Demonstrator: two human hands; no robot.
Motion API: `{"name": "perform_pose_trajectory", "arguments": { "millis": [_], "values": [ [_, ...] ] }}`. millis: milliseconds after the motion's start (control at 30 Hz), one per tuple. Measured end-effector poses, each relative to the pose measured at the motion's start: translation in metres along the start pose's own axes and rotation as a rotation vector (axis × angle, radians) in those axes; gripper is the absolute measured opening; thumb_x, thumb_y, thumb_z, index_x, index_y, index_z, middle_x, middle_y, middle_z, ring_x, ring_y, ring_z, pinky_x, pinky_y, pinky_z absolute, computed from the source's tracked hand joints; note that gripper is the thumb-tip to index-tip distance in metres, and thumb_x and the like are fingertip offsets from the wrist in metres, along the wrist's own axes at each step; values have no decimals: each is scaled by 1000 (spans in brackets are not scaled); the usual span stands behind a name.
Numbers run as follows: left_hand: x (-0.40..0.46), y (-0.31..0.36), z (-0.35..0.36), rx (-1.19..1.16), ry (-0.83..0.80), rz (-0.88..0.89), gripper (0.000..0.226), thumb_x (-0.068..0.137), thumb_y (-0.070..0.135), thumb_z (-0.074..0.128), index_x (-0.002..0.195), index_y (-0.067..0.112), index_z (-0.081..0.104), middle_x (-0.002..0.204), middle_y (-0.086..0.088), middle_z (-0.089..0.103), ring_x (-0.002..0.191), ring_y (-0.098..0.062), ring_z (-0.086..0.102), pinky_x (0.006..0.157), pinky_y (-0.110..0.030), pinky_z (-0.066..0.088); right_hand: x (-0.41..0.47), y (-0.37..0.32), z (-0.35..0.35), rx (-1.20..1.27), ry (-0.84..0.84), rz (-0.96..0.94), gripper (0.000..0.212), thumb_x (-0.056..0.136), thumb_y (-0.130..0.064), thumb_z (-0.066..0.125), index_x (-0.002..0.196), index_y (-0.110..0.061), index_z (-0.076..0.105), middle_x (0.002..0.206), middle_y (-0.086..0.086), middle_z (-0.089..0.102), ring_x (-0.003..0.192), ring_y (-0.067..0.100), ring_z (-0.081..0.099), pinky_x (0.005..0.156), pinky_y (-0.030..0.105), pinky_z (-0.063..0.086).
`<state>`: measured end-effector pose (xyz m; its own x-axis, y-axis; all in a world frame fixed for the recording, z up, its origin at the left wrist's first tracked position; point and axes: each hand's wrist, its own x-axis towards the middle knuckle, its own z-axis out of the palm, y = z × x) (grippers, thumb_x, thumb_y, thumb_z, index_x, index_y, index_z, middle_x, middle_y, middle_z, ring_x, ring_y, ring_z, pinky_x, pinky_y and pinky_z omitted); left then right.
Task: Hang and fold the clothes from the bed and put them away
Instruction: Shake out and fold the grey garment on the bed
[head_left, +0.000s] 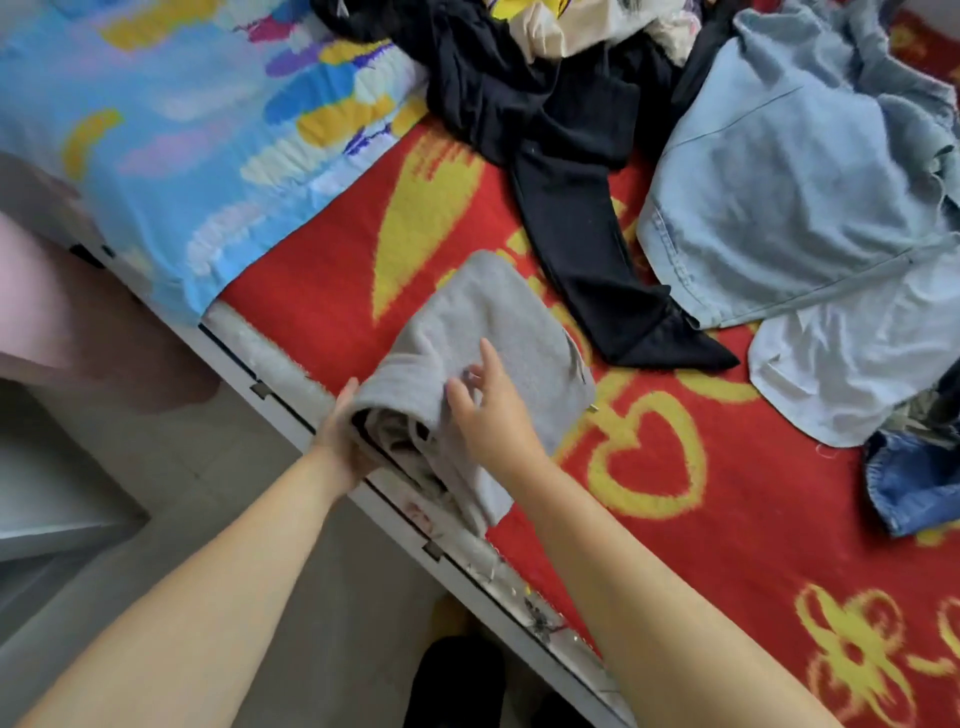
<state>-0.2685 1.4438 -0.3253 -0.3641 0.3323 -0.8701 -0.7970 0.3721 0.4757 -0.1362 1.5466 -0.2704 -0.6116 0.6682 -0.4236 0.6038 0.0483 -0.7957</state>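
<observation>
A folded grey garment (498, 332) lies at the near edge of the bed, on a red blanket (727, 519) with yellow hearts. My left hand (340, 434) cups the garment's left side at the bed edge, thumb up against the fold. My right hand (488, 410) rests on top of it with fingers spread and nearly straight. Further back lie a black garment (566, 171), a light-blue denim piece (795, 171), a pale-blue cloth (841, 364) and, at the right edge, dark-blue jeans (909, 483). A cream item (576, 26) tops the pile at the back.
A blue patterned sheet (182, 140) covers the left part of the bed. The white bed frame (467, 561) runs diagonally from upper left to lower right. Tiled floor (260, 545) lies below it, with a pink cloth (31, 312) at far left.
</observation>
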Motion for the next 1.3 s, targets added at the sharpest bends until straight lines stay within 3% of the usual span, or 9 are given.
{"name": "perform_pose_trajectory", "arguments": {
  "millis": [67, 167, 267, 333, 500, 800, 1033, 1200, 1300],
  "values": [
    [14, 8, -15, 38, 111, 30, 52, 97, 52, 36, 135, 20, 51, 131, -7, 58, 107, -24, 61, 86, -38, 51, 9, 22, 26, -513, -215, -93, 60, 102, -37, 35, 153, -15, 12, 155, 8, 26, 142, 24, 25, 114, 35, 23],
    [20, 6, -8, 542, 472, 315, 54, 99, 40, 36, 147, 17, 32, 153, -9, 32, 138, -28, 32, 113, -50, 25, 4, 51, 45, -820, -471, -137, 65, 102, -45, 27, 154, -17, 0, 162, 5, -6, 148, 23, -9, 120, 41, -4],
    [-2, -17, 35, 881, 550, 802, 64, 98, 36, 39, 153, 16, 14, 161, -8, 7, 148, -21, 7, 114, -55, 0, 9, 53, 34, -703, -367, -296, 52, 101, -34, 34, 149, -16, 29, 154, 5, 24, 143, 22, 19, 117, 52, 14],
    [-10, -35, 64, 1067, 481, 928, 63, 95, 41, 30, 153, 21, 15, 161, -6, 6, 148, -21, 3, 110, -55, -6, 25, 52, 14, -733, -226, -381, 48, 100, -30, 38, 148, -21, 34, 156, -1, 25, 147, 19, 13, 119, 49, 11],
    [29, -65, 68, 1512, 515, 751, 59, 98, 49, 19, 150, 34, -6, 160, 2, -10, 146, -20, -16, 108, -64, -14, 86, 71, -20, -1159, -242, -556, 56, 99, -40, 22, 153, -29, 9, 161, -2, -2, 140, 21, -23, 113, 59, -11],
    [57, -75, 41, 1404, 554, 439, 67, 96, 55, 14, 150, 28, -14, 149, 1, -35, 136, -12, -36, 109, -69, -1, 124, 108, -40, -1021, -290, -251, 58, 84, -68, -7, 136, -52, -26, 158, -11, -20, 142, 15, -28, 112, 64, -7],
    [44, -16, 61, 1312, 772, 818, 62, 96, 46, 14, 150, 20, -3, 157, -7, -11, 146, -19, -13, 109, -60, -15, 154, 20, 10, -1104, -142, -776, 55, 99, -50, 8, 151, -32, 8, 161, -2, 4, 146, 23, -9, 109, 66, -9],
    [82, -33, 24, 1258, 751, 496, 62, 98, 46, 21, 153, 29, -1, 160, -5, -15, 145, -16, -20, 110, -67, -7, 199, 63, -1, -980, -273, -515, 51, 99, -53, 12, 148, -49, 0, 160, -16, -7, 148, 20, -11, 112, 67, -5],
    [98, -44, 10, 1230, 706, 521, 63, 95, 50, 18, 152, 32, -1, 160, -5, -13, 146, -17, -19, 109, -66, -1, 211, 80, -6, -863, -316, -478, 50, 99, -53, 12, 146, -53, -3, 159, -20, -6, 149, 18, -6, 114, 62, -4]
  ]
}}
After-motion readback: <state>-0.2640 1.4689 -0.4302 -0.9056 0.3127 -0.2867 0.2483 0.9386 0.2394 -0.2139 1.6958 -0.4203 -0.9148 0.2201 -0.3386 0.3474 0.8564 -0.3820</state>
